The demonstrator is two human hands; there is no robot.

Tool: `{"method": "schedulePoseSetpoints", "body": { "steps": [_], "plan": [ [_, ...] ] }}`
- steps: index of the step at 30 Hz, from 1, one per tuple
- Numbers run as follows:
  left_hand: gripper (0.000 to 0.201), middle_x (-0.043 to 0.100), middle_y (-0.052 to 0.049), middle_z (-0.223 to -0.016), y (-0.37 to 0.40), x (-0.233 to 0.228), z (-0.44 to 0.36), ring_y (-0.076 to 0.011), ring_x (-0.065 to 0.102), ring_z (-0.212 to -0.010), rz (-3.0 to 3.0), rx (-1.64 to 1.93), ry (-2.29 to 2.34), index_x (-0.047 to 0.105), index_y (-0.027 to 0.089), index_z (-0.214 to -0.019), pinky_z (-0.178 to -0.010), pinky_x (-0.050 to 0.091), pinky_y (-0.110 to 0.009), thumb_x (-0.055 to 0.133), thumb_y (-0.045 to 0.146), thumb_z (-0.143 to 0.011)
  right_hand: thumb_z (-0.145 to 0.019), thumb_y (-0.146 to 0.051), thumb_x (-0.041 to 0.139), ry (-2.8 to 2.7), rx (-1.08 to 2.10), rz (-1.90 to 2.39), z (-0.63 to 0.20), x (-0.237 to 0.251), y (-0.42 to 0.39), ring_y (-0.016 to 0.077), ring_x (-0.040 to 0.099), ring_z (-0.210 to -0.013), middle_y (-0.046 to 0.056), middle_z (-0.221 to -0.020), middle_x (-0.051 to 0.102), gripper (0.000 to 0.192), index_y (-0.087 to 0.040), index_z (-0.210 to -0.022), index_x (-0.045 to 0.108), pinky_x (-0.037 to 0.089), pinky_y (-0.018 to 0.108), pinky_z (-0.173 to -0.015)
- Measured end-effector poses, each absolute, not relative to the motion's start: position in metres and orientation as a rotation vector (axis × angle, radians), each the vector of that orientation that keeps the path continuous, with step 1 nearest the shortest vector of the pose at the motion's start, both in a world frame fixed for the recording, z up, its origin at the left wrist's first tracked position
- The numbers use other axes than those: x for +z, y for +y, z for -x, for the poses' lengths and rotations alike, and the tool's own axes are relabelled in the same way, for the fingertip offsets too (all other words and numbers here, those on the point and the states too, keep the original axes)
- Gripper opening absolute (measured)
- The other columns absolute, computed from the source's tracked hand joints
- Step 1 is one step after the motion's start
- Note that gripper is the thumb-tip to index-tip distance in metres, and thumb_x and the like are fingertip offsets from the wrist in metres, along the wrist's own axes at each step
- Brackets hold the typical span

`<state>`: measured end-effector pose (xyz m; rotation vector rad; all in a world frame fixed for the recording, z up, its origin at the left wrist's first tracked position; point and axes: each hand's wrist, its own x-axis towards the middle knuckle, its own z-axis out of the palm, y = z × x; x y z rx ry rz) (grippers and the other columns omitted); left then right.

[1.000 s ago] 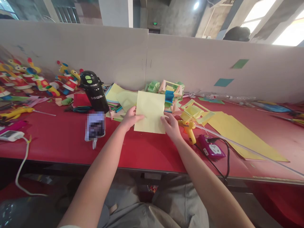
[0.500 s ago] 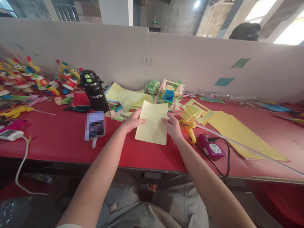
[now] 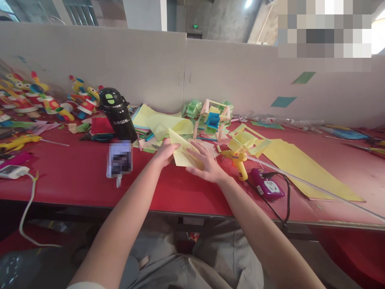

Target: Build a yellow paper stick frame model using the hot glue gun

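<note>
A bent pale-yellow paper sheet [image 3: 181,156] slants down rightward from the left hand [image 3: 165,153], pinching its edge, to the right hand [image 3: 209,165], spread over its other side.

In left part of frame, black bottle [image 3: 118,118] stands on red table [image 3: 75,182]; just below it, phone [image 3: 119,158], screen is blurred, white cable [image 3: 118,181] at lower end. At upper left, group of colourful toys [image 3: 51,105] near grey partition [image 3: 126,52]. Near left edge, white plug block [image 3: 13,171], pale cord [image 3: 22,222] hanging from it. At right of centre, purple socket box [image 3: 268,186]. Upper right: two paper pieces on partition, one green [image 3: 304,78], one blue-green [image 3: 283,101]. Top centre: small green sign [image 3: 195,26], lit.
</note>
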<state>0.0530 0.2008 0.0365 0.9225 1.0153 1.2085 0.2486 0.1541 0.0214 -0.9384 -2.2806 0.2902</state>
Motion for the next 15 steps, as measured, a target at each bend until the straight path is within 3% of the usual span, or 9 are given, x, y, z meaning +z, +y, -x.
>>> {"method": "schedulePoseSetpoints", "body": {
  "steps": [2, 3, 5, 7, 9, 11, 15],
  "plan": [
    [0.029, 0.068, -0.006, -0.087, 0.203, 0.035, -0.053, -0.0207, 0.068, -0.075, -0.884, 1.262, 1.082, 0.055, 0.017, -0.092, -0.066, 0.054, -0.031, 0.066, 0.008, -0.066, -0.071, -0.065, 0.073, -2.349, 0.244, 0.955, -0.245, 0.022, 0.152, 0.0367, 0.020, -0.149, 0.009, -0.161, 0.027, 0.092, -0.029, -0.149, 0.041, 0.021, 0.060, -0.118],
    [0.030, 0.067, -0.006, -0.086, 0.204, 0.035, -0.053, -0.0199, 0.067, -0.074, -0.868, 1.273, 1.103, 0.053, 0.017, -0.091, -0.065, 0.053, -0.030, 0.064, 0.006, -0.065, -0.070, -0.064, 0.074, -2.355, 0.223, 0.965, -0.243, 0.021, 0.152, 0.0368, 0.020, -0.149, 0.008, -0.161, 0.027, 0.094, -0.030, -0.150, 0.040, 0.020, 0.061, -0.118],
    [0.030, 0.065, -0.005, -0.083, 0.205, 0.035, -0.052, -0.0198, 0.067, -0.074, -0.848, 1.265, 1.124, 0.052, 0.017, -0.088, -0.064, 0.053, -0.030, 0.062, 0.004, -0.063, -0.081, -0.053, 0.068, -2.308, 0.219, 0.978, -0.240, 0.017, 0.154, 0.0330, 0.027, -0.148, 0.008, -0.158, 0.035, 0.075, -0.029, -0.147, 0.044, 0.022, 0.058, -0.118],
    [0.031, 0.065, -0.004, -0.081, 0.205, 0.037, -0.050, -0.0205, 0.067, -0.076, -0.832, 1.240, 1.087, 0.052, 0.017, -0.088, -0.063, 0.054, -0.030, 0.062, 0.005, -0.062, -0.091, -0.037, 0.056, -2.183, 0.268, 0.992, -0.240, 0.013, 0.157, 0.0283, 0.042, -0.140, 0.008, -0.149, 0.049, 0.051, -0.027, -0.141, 0.053, 0.033, 0.050, -0.116],
    [0.030, 0.066, -0.005, -0.084, 0.204, 0.041, -0.049, -0.0210, 0.067, -0.080, -0.810, 1.204, 0.984, 0.054, 0.018, -0.089, -0.066, 0.056, -0.031, 0.064, 0.008, -0.062, -0.093, -0.029, 0.049, -2.026, 0.351, 1.033, -0.242, 0.010, 0.160, 0.0268, 0.058, -0.125, 0.008, -0.133, 0.064, 0.041, -0.026, -0.132, 0.062, 0.045, 0.044, -0.106],
    [0.028, 0.068, -0.007, -0.090, 0.203, 0.044, -0.046, -0.0225, 0.067, -0.086, -0.789, 1.160, 0.864, 0.058, 0.018, -0.093, -0.072, 0.058, -0.034, 0.068, 0.019, -0.067, -0.093, -0.032, 0.049, -1.840, 0.438, 1.099, -0.244, 0.011, 0.161, 0.0272, 0.067, -0.106, 0.006, -0.113, 0.073, 0.035, -0.025, -0.122, 0.068, 0.051, 0.042, -0.095],
    [0.046, 0.069, -0.011, -0.103, 0.201, 0.046, -0.045, -0.0266, 0.066, -0.100, -0.875, 1.126, 0.768, 0.060, 0.020, -0.101, -0.075, 0.059, -0.037, 0.074, 0.052, -0.071, -0.088, -0.044, 0.058, -1.489, 0.576, 1.162, -0.245, 0.015, 0.162, 0.0266, 0.066, -0.085, 0.006, -0.090, 0.074, 0.030, -0.020, -0.098, 0.072, 0.055, 0.038, -0.078]
  ]
}}
